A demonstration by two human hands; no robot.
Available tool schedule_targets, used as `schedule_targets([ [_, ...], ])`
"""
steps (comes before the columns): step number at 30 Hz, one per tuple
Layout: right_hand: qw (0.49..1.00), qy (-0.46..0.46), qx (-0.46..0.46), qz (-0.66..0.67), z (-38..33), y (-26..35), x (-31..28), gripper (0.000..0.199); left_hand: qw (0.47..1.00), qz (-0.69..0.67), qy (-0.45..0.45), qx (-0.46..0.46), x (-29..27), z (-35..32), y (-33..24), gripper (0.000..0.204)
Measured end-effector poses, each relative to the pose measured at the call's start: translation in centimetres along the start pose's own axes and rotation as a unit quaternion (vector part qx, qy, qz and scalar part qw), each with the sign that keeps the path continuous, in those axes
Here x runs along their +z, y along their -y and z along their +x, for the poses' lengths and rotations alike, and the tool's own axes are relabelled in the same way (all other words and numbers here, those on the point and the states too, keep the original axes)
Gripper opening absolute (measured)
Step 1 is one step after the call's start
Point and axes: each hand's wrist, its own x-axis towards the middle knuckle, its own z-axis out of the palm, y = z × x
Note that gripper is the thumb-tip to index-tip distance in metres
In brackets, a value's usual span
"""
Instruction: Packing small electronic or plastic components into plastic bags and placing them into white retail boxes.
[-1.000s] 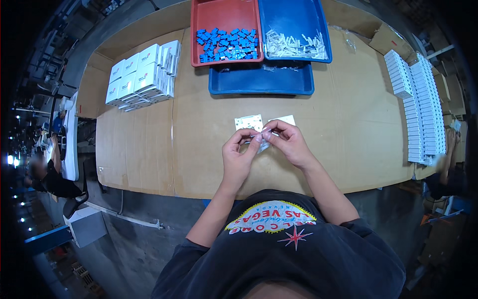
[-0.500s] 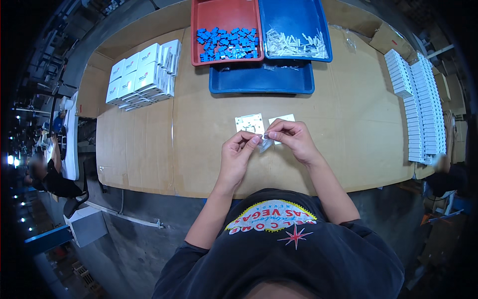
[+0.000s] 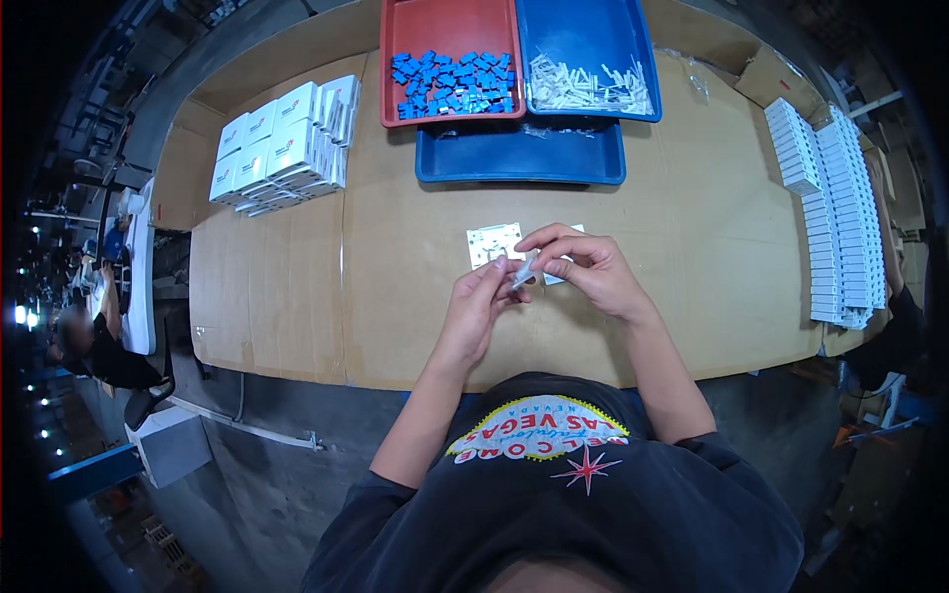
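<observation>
Close together over the near middle of the table, my two hands work on a small clear plastic bag [image 3: 524,274], whose contents are too small to make out. My left hand [image 3: 476,306] pinches the bag's left side between thumb and fingers. Bent over it from the right, my right hand [image 3: 598,275] has thumb and forefinger closed at the bag's upper edge. Just beyond my left fingers lies a white square plate [image 3: 486,238] with small cut-outs. A second white flat piece [image 3: 577,229] is mostly covered by my right hand.
A red tray [image 3: 450,35] holds blue parts; a blue tray [image 3: 583,35] beside it holds white sticks. Both overlap another blue tray [image 3: 519,163]. White boxes [image 3: 267,148] are stacked left, long stacks of white pieces [image 3: 840,217] right. People [image 3: 109,346] sit at both sides.
The bag has tilted and risen slightly between my fingers. My right hand has shifted a little and curled over it; my left hand has turned and its fingers have spread beneath the bag.
</observation>
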Motion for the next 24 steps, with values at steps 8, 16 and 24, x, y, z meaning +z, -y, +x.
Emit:
schedule_targets([
  [8,0.999,0.008,0.021,-0.042,-1.0,0.3,-1.4,0.018,0.996,-0.053,-0.057,0.047,0.9,-0.1,-0.6,0.019],
  [16,0.995,-0.053,0.081,-0.006,-0.9,-1.0,0.3,0.044,0.987,0.021,-0.067,0.143,1.8,0.0,-0.7,0.015],
  [24,0.995,-0.050,0.072,0.047,-0.6,-2.8,2.5,0.048,0.971,0.100,-0.052,0.209,1.2,-0.1,0.0,0.013],
])
